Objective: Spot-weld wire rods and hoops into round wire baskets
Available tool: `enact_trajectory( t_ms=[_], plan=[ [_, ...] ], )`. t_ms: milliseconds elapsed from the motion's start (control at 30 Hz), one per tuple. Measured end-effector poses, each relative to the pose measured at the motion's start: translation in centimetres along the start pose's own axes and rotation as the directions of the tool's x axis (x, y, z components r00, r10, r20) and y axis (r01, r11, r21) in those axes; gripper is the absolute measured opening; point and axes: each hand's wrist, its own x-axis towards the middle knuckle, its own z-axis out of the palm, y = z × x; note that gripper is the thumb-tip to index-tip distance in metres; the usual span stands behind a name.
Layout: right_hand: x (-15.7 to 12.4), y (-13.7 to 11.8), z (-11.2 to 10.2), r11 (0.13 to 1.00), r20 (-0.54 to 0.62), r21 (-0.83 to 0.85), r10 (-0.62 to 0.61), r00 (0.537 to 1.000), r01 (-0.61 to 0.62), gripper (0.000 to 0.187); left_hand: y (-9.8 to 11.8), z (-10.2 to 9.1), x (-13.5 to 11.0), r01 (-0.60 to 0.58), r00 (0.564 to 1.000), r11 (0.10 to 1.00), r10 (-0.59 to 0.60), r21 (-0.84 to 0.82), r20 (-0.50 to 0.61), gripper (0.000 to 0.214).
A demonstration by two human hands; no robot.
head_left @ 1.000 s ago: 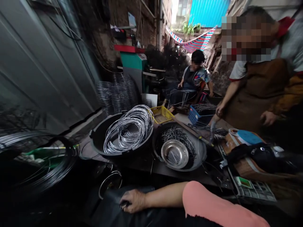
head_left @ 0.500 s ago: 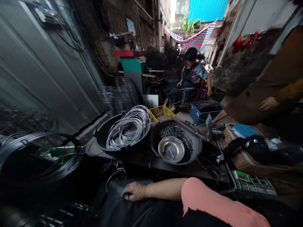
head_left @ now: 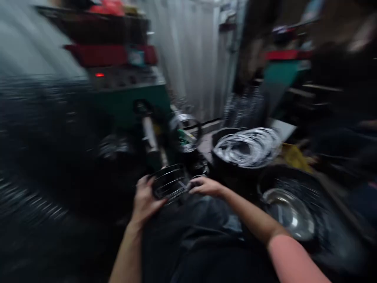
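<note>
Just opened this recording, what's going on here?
A person holds a small coil of dark wire above their lap, between the left hand and right hand. The picture is blurred. To their right, a black tub holds looped silver wire, and a steel bowl sits in a dark tub.

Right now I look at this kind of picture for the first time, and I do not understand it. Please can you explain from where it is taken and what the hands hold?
One camera worn on a person's head took this picture, looking down, and it is blurred by motion. The lower arms are the person's own. The left hand and right hand hold a small coil of dark wire above their lap. Beyond it, a black tub holds a larger coil of silver wire. To the right, a steel bowl lies in a dark basin. Behind is a green and red machine.
</note>
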Motion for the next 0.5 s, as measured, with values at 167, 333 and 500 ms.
enact_trajectory(
  t_ms=[167, 333, 500],
  plan=[
    [5.8, -0.5, 0.8, 0.983, 0.135, -0.07, 0.179, 0.975, -0.17, 0.019, -1.1, -1.9, -1.4, 0.108, 0.994, 0.986, -0.112, 0.128, 0.02, 0.086],
    [8.0, 1.2, 3.4, 0.786, 0.028, -0.604, -0.146, 0.989, 0.133, 0.01, -1.2, -0.8, -1.1, 0.16, 0.986, 0.985, -0.162, 0.065, 0.033, 0.086],
    [8.5, 2.6, 3.5, 0.663, 0.151, -0.684, -0.279, 0.948, 0.304, 0.015, -2.6, -0.6, -1.2, 0.202, 0.979, 0.979, -0.202, 0.007, 0.018, 0.086]
  ],
)
